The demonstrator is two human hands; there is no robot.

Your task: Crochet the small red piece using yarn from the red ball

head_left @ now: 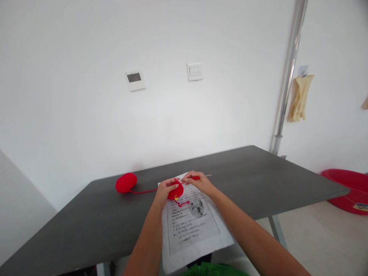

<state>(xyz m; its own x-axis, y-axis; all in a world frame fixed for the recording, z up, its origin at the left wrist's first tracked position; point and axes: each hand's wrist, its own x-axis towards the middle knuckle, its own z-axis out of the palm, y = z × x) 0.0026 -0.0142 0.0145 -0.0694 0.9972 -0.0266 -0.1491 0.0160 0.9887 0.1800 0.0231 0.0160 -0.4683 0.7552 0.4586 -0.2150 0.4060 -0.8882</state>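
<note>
My left hand is closed on a round red crochet piece, its thumb lying across the front. A yellow stitch marker sits at the lower edge of the piece, and a short red yarn tail dangles below. In my right hand is a crochet hook with a red grip; its working tip is close to the top of the piece, too small to make out. A strand of yarn runs from my left hand to a red yarn ball on the table.
A printed sheet lies under my hands and hangs over the front edge of the dark grey table. The white wall stands behind. On the right are a metal pole, hanging yellow gloves and a red basin on the floor.
</note>
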